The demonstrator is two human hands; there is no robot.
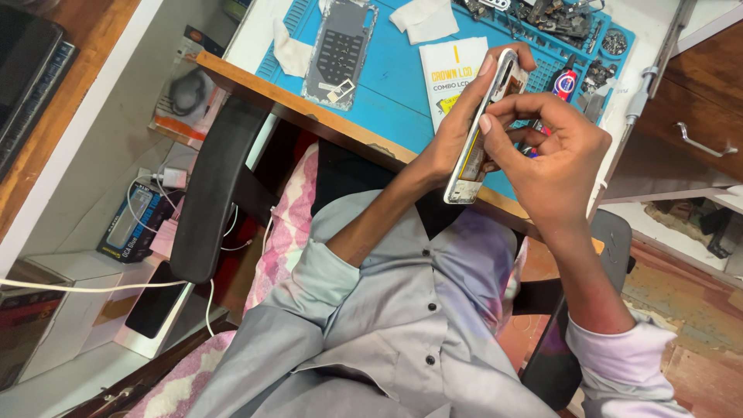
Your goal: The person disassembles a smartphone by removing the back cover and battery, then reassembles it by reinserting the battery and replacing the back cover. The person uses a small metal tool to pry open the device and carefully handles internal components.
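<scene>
My left hand (pixel 457 128) grips an opened smartphone (pixel 474 166), held on edge with its silver frame toward me, over the front edge of the desk. My right hand (pixel 553 159) is curled against the phone's exposed inner side, thumb and forefinger pinched at its upper part. Whether a tool sits in those fingers is hidden. Both forearms wear grey rolled sleeves.
A blue work mat (pixel 395 73) covers the desk, with a detached phone back panel (pixel 339 50), white cloths (pixel 424 17), a white-and-yellow parts packet (pixel 449 73) and several small tools and parts (pixel 561 19). A black chair arm (pixel 213 186) stands at left, drawers (pixel 700 116) at right.
</scene>
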